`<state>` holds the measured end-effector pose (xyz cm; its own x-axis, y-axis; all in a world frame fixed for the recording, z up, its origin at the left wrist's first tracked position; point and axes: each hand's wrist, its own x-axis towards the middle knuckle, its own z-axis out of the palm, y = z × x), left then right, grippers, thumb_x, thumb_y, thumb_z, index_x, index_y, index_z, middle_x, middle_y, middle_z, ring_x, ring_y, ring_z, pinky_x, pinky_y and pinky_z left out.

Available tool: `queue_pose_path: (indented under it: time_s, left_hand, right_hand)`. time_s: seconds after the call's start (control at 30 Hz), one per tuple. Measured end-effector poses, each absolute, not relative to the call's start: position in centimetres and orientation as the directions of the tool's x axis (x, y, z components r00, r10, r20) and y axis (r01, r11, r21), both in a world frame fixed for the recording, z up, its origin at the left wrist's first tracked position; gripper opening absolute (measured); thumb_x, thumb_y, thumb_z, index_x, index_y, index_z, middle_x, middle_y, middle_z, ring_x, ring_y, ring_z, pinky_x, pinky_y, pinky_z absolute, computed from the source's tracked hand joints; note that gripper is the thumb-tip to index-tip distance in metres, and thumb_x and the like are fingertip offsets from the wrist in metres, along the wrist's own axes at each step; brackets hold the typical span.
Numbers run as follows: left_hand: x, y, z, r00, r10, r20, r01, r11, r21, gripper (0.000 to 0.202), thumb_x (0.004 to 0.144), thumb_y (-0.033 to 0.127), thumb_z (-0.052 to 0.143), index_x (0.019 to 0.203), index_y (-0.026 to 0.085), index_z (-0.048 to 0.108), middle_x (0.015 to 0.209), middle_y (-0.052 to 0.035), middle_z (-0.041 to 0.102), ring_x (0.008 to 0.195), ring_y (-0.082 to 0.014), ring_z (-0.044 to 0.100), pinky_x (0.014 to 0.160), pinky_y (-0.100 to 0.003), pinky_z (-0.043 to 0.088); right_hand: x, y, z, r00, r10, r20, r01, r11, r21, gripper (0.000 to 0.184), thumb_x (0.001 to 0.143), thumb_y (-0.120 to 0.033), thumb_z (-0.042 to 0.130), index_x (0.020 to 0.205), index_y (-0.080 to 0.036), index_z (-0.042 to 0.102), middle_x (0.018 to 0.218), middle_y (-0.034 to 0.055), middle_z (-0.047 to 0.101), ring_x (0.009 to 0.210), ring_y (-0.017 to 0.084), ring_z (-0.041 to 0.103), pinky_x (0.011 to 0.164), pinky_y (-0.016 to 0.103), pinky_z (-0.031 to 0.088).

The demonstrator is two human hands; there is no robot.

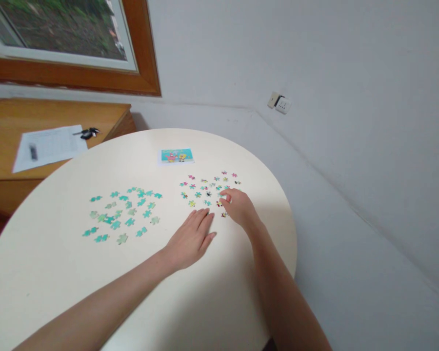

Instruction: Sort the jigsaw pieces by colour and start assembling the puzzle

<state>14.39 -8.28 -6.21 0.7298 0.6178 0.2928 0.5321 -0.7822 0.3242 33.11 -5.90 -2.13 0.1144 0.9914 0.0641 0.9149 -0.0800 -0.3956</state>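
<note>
My left hand (192, 239) lies palm down on the white table, fingers stretched out and open. Its fingertips reach the near edge of a loose group of small multicoloured jigsaw puzzle pieces. My right hand (238, 205) is over the right side of that group, thumb and fingers curled together at a puzzle piece (218, 204) with red and yellow on it. The fingers partly cover the pieces there. Close by lie a yellow-green puzzle piece (192, 204) and a dark-marked puzzle piece (224, 215). A second group, of mostly turquoise and pale green puzzle pieces (130, 222), is spread out left of my left hand.
A picture card (177, 156) with a pink and a yellow cartoon figure lies at the back of the round table (58, 273). Beyond it, left, a wooden cabinet (106, 112) bears a paper sheet (51, 146) and keys (89, 133). A wall (351, 122) stands close on the right.
</note>
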Motion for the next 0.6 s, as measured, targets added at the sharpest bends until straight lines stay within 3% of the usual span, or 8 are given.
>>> queue_pose_path:
  time_s: [0.23,0.4,0.6]
  left_hand:
    - [14.4,-8.4,-5.7,0.713,0.636,0.295,0.558,-0.77,0.31,0.045,0.095,0.034,0.036,0.129,0.006,0.046,0.134,-0.0226,0.05,0.127,-0.0285,0.047,0.108,-0.045,0.039]
    - [13.7,-7.3,-5.3,0.594,0.77,0.235,0.756,-0.633,0.163,0.053,0.094,0.035,0.036,0.139,0.008,0.037,0.146,-0.0207,0.039,0.137,-0.0304,0.034,0.113,-0.051,0.027]
    - [10.3,-4.9,-3.9,0.41,0.903,0.126,0.909,-0.416,0.025,0.063,0.094,0.042,0.028,0.141,0.0,0.035,0.149,-0.0237,0.032,0.14,-0.0322,0.028,0.116,-0.052,0.015]
  right_hand:
    - [33.3,-5.5,-3.7,0.051,0.969,0.243,0.9,0.061,-0.432,0.022,0.081,-0.02,0.052,0.097,-0.019,0.067,0.081,0.0051,0.065,0.083,0.018,0.06,0.087,0.031,0.046]
    - [32.8,-5.6,-3.8,0.066,0.953,0.296,0.877,0.086,-0.472,0.022,0.08,-0.021,0.05,0.094,-0.019,0.066,0.079,0.0047,0.064,0.074,0.017,0.058,0.078,0.03,0.047]
    - [31.8,-5.9,-3.2,0.046,0.964,0.263,0.87,0.091,-0.484,0.025,0.081,-0.02,0.048,0.096,-0.017,0.067,0.085,0.0067,0.064,0.074,0.017,0.058,0.079,0.03,0.046]
